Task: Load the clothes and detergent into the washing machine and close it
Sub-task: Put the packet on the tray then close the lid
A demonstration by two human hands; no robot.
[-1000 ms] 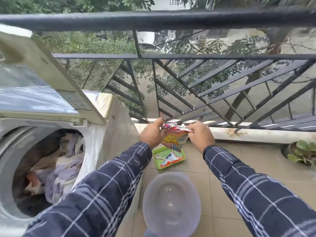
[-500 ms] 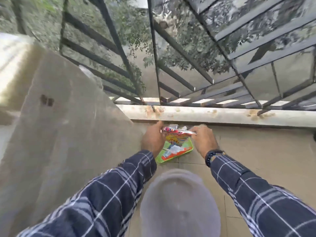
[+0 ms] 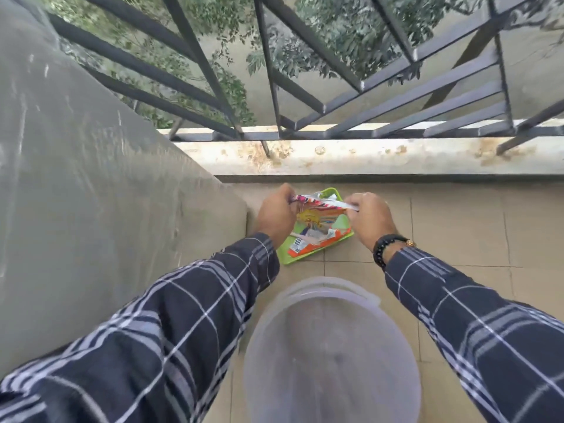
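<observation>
Both hands pinch the top edge of a colourful detergent packet (image 3: 317, 213), the left hand (image 3: 276, 216) closed on its left corner and the right hand (image 3: 369, 219) closed on its right corner, each grip pressed together on the crinkled film so the top is pulled taut between them. The packet hangs above a green tray (image 3: 337, 222) lying on the tiled floor (image 3: 457, 224), and more orange and white sachets (image 3: 308, 241) lie in the tray under it. A black bead bracelet (image 3: 384, 245) circles the right wrist, and both arms wear dark plaid sleeves (image 3: 189, 315). Nearer the person, a translucent plastic bucket (image 3: 329, 355) stands on the floor between the arms. To the left rises the grey side of the washing machine (image 3: 91, 184); ahead, a stained ledge (image 3: 366, 157) carries a dark metal railing (image 3: 335, 96).
</observation>
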